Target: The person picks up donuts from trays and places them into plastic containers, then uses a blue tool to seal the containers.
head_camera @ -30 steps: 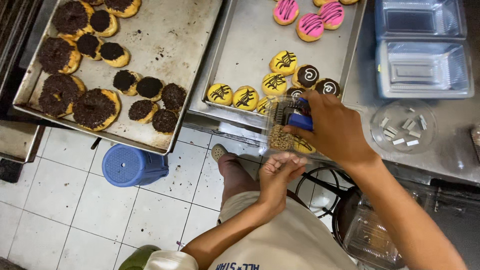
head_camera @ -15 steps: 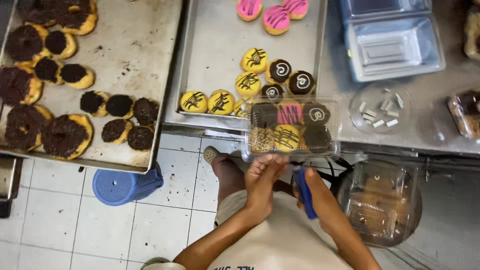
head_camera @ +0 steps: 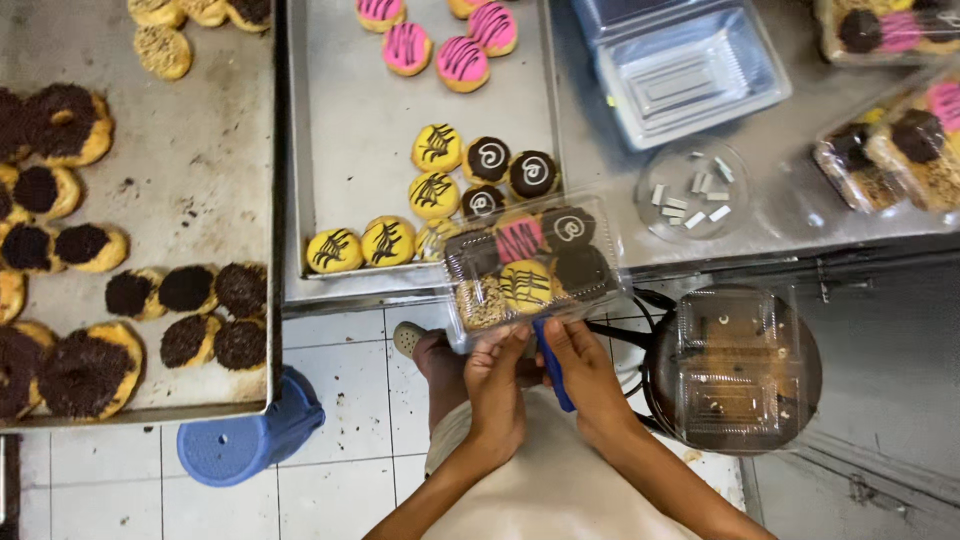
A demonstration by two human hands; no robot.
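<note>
Clear plastic is what both hands are busy with: a hinged clamshell box (head_camera: 532, 268) packed with small doughnuts, held out over the front edge of the steel counter (head_camera: 770, 200), just below the middle baking tray (head_camera: 350, 150). By the look of it the filling is done, since all six places seem taken: dark chocolate ones, a pink one with dark stripes, a yellow one with stripes, one with a white swirl, and a crumb-coated one at the near corner. The lid lies down over them, so what seems left is fastening the near edge. The left hand (head_camera: 497, 385) pinches that edge with fingers closed on the rim. The right hand (head_camera: 583, 375) is curled around a blue tool (head_camera: 553, 365), maybe a stapler, its tip touching the same edge; I can't tell whether it has bitten yet. More yellow doughnuts (head_camera: 362, 243) remain on the tray just beside the box, pink ones (head_camera: 435, 45) further back. Empty clamshells (head_camera: 733, 365) wait stacked on a round stool (head_camera: 660, 390) to the right, and filled packs (head_camera: 890, 140) sit at the far right of the counter.
</note>
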